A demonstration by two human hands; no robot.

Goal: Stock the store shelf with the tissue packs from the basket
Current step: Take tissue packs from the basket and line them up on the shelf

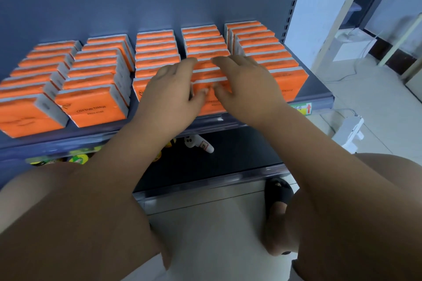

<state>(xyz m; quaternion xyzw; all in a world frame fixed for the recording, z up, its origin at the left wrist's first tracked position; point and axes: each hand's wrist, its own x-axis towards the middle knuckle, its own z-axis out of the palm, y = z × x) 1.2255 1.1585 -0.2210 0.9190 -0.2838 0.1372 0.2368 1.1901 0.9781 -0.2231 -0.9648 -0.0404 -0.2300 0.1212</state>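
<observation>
Orange plastic-wrapped tissue packs (91, 107) stand on edge in five rows on the blue-grey metal shelf (319, 89), each row running from the shelf's front lip back to its rear panel. Both my hands are on the fourth row, counting from the shelf's left end. My left hand (173, 89) lies over the tops of the packs near the shelf's front. Its fingers stretch almost straight toward the rear panel, and its thumb touches the front pack (211, 100) of that row. My right hand (246, 84) mirrors it just beside, fingers flat across the same tops and thumb on the same front pack. Neither hand wraps round anything, and the two thumbs nearly meet. Toward the right end of the shelf's front lip sits a green and white price label with a red arrow (304, 108). Under the shelf a black shelf board (239, 155) carries a small white tube-shaped item (201, 143) and, further left, yellow-green round lids (78, 158). Below the shelf my foot in a black sandal (278, 191) shows.
</observation>
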